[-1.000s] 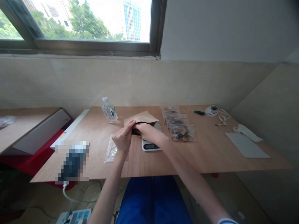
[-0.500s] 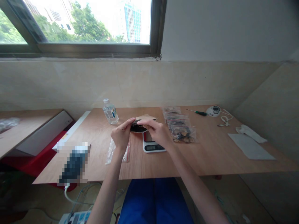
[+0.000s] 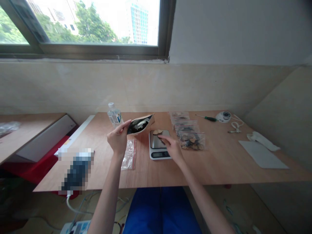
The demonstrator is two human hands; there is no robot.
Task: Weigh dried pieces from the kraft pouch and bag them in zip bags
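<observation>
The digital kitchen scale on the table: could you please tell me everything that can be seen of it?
The digital kitchen scale sits on the plywood table, squared to the table edge. It has a white body, a brushed-metal platform and a dark display along its front edge; the reading is too small to make out. A few small tan pieces lie at the back of the platform. The fingertips of the right hand are over the platform's right side, though it is hard to tell whether they touch it.
</observation>
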